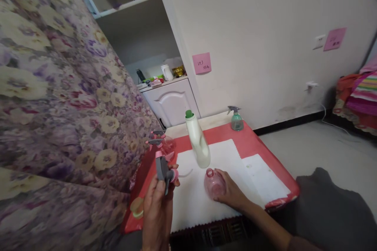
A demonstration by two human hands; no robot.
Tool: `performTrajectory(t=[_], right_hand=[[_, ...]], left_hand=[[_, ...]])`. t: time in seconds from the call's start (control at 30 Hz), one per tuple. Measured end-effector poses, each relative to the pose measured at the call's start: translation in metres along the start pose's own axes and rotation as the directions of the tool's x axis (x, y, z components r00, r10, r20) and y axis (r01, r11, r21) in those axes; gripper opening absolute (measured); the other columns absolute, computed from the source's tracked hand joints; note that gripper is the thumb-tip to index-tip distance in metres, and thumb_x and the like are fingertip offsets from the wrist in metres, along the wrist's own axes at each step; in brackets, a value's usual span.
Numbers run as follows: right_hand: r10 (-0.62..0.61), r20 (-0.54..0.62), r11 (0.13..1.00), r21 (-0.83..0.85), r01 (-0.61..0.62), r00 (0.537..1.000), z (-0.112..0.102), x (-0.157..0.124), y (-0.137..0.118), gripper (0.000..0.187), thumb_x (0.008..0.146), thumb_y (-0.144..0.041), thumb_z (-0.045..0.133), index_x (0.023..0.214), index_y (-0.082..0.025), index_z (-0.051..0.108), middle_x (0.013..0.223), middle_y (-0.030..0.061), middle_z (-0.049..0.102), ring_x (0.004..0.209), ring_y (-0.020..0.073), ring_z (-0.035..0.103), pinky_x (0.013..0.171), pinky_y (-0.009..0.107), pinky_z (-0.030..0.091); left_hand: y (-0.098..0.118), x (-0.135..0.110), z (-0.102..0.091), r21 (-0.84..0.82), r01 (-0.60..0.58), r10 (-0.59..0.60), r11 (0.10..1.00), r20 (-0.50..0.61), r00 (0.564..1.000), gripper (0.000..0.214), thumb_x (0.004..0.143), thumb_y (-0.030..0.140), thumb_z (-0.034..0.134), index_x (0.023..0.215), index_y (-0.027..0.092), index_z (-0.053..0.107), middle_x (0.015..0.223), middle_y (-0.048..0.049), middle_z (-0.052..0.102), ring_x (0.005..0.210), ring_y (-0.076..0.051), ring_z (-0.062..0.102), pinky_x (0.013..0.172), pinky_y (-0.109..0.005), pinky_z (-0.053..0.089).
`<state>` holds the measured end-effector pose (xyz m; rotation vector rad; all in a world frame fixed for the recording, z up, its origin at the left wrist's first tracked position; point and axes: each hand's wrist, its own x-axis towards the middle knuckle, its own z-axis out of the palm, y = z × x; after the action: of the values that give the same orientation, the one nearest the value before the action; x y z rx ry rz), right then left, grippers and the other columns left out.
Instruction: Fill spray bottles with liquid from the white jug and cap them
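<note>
Left of the tall pale bottle (198,141) and nearer the person, the left hand (159,204) grips the spray head (161,170), nozzle end pointing up and away, thin tube sticking out rightward. Just in front of the tall pale bottle, the right hand (231,192) holds the pink bottle (213,185) nearly upright, neck up. Bare white sheet (188,211) lies left of the tall pale bottle's base; the red table's (256,145) right edge is well right of it.

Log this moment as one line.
left hand: holding spray head; right hand: holding open pink bottle; white jug: standing on white mat; teal sprayer: on red cover
</note>
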<state>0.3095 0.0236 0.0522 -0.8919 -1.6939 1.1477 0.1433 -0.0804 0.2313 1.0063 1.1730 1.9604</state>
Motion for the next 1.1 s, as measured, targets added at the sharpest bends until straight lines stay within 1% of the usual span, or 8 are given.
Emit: performTrajectory(t=[0.13, 0.2, 0.33, 0.57, 0.73, 0.9, 1.0, 1.1], right_hand=[[0.003, 0.043, 1.000, 0.014, -0.003, 0.999, -0.003, 0.000, 0.000, 0.076, 0.064, -0.027, 0.071, 0.133, -0.025, 0.040, 0.135, 0.0110, 0.051, 0.127, 0.0318, 0.049, 0.109, 0.048, 0.040], [0.007, 0.053, 1.000, 0.020, -0.008, 0.999, -0.004, 0.001, 0.000, 0.078, 0.062, -0.026, 0.072, 0.133, -0.024, 0.040, 0.135, 0.0115, 0.050, 0.127, 0.0323, 0.048, 0.109, 0.048, 0.040], [-0.007, 0.028, 1.000, 0.029, 0.006, 1.000, -0.003, 0.000, 0.001, 0.072, 0.067, -0.028, 0.070, 0.132, -0.024, 0.041, 0.133, 0.0123, 0.051, 0.124, 0.0325, 0.051, 0.106, 0.049, 0.042], [-0.040, 0.028, 0.999, 0.031, 0.039, 0.999, -0.001, 0.002, 0.007, 0.076, 0.064, -0.027, 0.071, 0.133, -0.024, 0.040, 0.132, 0.0113, 0.051, 0.124, 0.0318, 0.051, 0.106, 0.046, 0.042], [-0.065, 0.024, 0.998, 0.029, 0.064, 0.998, 0.000, 0.003, 0.012, 0.077, 0.064, -0.030, 0.074, 0.133, -0.021, 0.042, 0.132, 0.0143, 0.052, 0.122, 0.0339, 0.052, 0.104, 0.049, 0.044], [-0.081, 0.042, 0.995, 0.053, 0.079, 0.996, 0.000, 0.004, 0.020, 0.085, 0.059, -0.027, 0.078, 0.135, -0.024, 0.039, 0.134, 0.0130, 0.050, 0.125, 0.0345, 0.050, 0.106, 0.051, 0.041], [-0.069, 0.050, 0.997, 0.048, 0.067, 0.996, 0.001, 0.005, 0.023, 0.092, 0.056, -0.025, 0.081, 0.136, -0.025, 0.037, 0.137, 0.0134, 0.048, 0.129, 0.0351, 0.046, 0.109, 0.052, 0.037], [-0.046, 0.051, 0.998, 0.051, 0.044, 0.998, 0.001, 0.004, 0.021, 0.092, 0.056, -0.023, 0.080, 0.137, -0.024, 0.037, 0.136, 0.0137, 0.047, 0.129, 0.0340, 0.046, 0.109, 0.051, 0.037]], left_hand=[[0.011, -0.009, 0.014, -0.205, 0.014, -0.017, 0.979, -0.015, 1.000, 0.032, 0.080, 0.040, 0.068, 0.104, 0.019, 0.070, 0.106, -0.0082, 0.068, 0.080, -0.015, 0.060, 0.068, -0.026, 0.055], [0.012, -0.010, 0.018, -0.243, 0.032, -0.037, 0.969, -0.017, 0.999, 0.031, 0.081, 0.040, 0.067, 0.105, 0.020, 0.070, 0.105, -0.0083, 0.068, 0.082, -0.016, 0.061, 0.067, -0.026, 0.056], [0.009, -0.006, 0.024, -0.246, 0.042, -0.043, 0.968, 0.001, 0.999, 0.029, 0.082, 0.038, 0.067, 0.104, 0.020, 0.070, 0.105, -0.0074, 0.068, 0.083, -0.015, 0.060, 0.067, -0.026, 0.055], [-0.008, 0.004, 0.031, -0.112, 0.070, -0.056, 0.991, 0.123, 0.991, 0.030, 0.085, 0.039, 0.064, 0.104, 0.016, 0.068, 0.101, -0.0074, 0.066, 0.075, -0.012, 0.056, 0.071, -0.024, 0.052], [-0.024, 0.010, 0.039, -0.006, 0.118, -0.115, 0.993, 0.175, 0.978, 0.029, 0.085, 0.040, 0.064, 0.100, 0.016, 0.067, 0.097, -0.0058, 0.065, 0.073, -0.012, 0.055, 0.076, -0.026, 0.049], [-0.054, 0.012, 0.047, 0.171, 0.120, -0.156, 0.978, 0.210, 0.965, 0.030, 0.087, 0.043, 0.061, 0.101, 0.016, 0.066, 0.090, -0.0038, 0.065, 0.077, -0.014, 0.055, 0.077, -0.027, 0.045], [-0.074, 0.011, 0.045, 0.285, 0.090, -0.153, 0.954, 0.208, 0.966, 0.028, 0.089, 0.042, 0.057, 0.102, 0.019, 0.065, 0.097, -0.0040, 0.067, 0.088, -0.017, 0.056, 0.081, -0.026, 0.043], [-0.088, 0.008, 0.041, 0.334, 0.106, -0.189, 0.937, 0.226, 0.956, 0.027, 0.090, 0.042, 0.056, 0.104, 0.021, 0.064, 0.101, -0.0034, 0.068, 0.094, -0.018, 0.057, 0.087, -0.028, 0.042]])
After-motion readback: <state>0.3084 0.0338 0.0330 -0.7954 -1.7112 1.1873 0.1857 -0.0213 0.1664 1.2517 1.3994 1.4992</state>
